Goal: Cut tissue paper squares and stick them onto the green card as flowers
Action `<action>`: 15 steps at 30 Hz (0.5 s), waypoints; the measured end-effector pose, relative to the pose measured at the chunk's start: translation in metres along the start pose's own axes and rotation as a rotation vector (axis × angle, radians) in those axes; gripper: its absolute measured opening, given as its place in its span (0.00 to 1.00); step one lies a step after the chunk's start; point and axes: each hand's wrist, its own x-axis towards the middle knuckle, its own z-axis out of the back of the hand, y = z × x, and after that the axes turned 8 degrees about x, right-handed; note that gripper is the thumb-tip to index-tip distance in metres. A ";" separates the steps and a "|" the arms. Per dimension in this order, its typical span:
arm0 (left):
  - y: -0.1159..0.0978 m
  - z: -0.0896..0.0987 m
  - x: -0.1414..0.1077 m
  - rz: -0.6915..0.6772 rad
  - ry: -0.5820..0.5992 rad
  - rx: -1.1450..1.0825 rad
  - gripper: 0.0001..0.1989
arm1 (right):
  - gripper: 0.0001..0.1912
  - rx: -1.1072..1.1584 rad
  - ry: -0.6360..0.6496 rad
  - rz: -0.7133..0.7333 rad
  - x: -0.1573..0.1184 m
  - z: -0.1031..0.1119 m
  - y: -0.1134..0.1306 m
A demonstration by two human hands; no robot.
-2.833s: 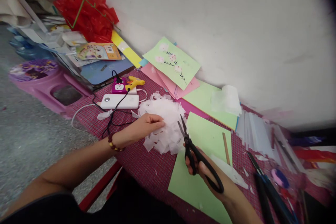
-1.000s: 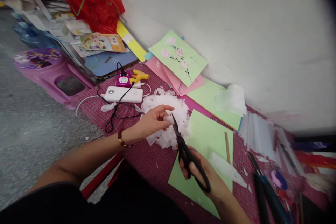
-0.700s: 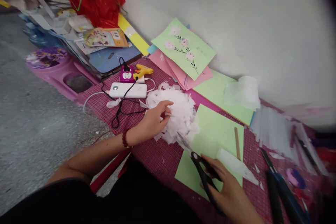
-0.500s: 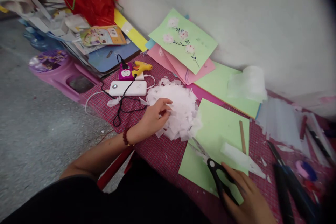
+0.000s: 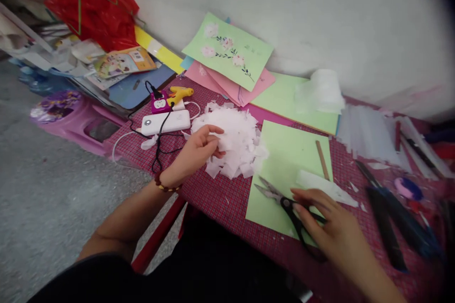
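Note:
My left hand (image 5: 202,146) hovers at the near left side of a heap of small white paper pieces (image 5: 234,137). Its fingers are bent and stand apart, with no held piece showing. Black-handled scissors (image 5: 284,201) rest over a light green sheet (image 5: 284,151), blades slightly spread and pointing toward the heap. My right hand (image 5: 325,220) is on their handles, thumb on one side of the upper handle and fingers on the other. Beyond the scissors, a white paper strip (image 5: 325,187) and a thin brown stick (image 5: 323,160) lie on the green sheet.
A white power bank (image 5: 165,122), purple socket (image 5: 159,102) and yellow glue gun (image 5: 181,94) with cables are at left. A green flower-painted card (image 5: 229,52) leans at the wall. Folded white tissue (image 5: 323,90), clear strips (image 5: 369,132) and dark-handled tools (image 5: 394,222) are at right.
The view has shifted. My right hand has slid forward along the scissors, nearer their pivot. My left hand has drawn slightly back toward the heap's left edge, fingers a little wider apart.

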 end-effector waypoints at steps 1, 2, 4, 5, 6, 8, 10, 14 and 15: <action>0.000 0.004 0.005 -0.053 -0.049 0.078 0.12 | 0.12 0.042 0.035 0.000 0.012 -0.005 0.007; 0.001 0.008 0.010 -0.109 -0.099 0.177 0.12 | 0.11 0.073 0.061 0.011 0.025 -0.011 0.014; -0.001 0.013 0.022 -0.218 -0.183 0.390 0.12 | 0.11 0.102 0.083 0.032 0.053 -0.025 0.024; -0.002 0.013 0.026 -0.273 -0.209 0.480 0.12 | 0.12 0.119 0.109 0.026 0.066 -0.033 0.028; -0.004 0.013 0.029 -0.327 -0.221 0.552 0.12 | 0.14 0.122 0.116 0.011 0.079 -0.042 0.031; -0.008 0.009 0.031 -0.430 -0.218 0.638 0.11 | 0.20 0.084 0.102 0.022 0.100 -0.060 0.037; -0.009 0.005 0.028 -0.513 -0.178 0.669 0.10 | 0.25 0.051 0.054 0.032 0.115 -0.075 0.041; -0.007 0.002 0.018 -0.471 -0.038 0.635 0.08 | 0.05 0.223 -0.002 -0.014 0.128 -0.092 0.045; -0.006 0.003 0.017 -0.421 -0.002 0.612 0.07 | 0.03 0.348 -0.004 -0.065 0.129 -0.092 0.046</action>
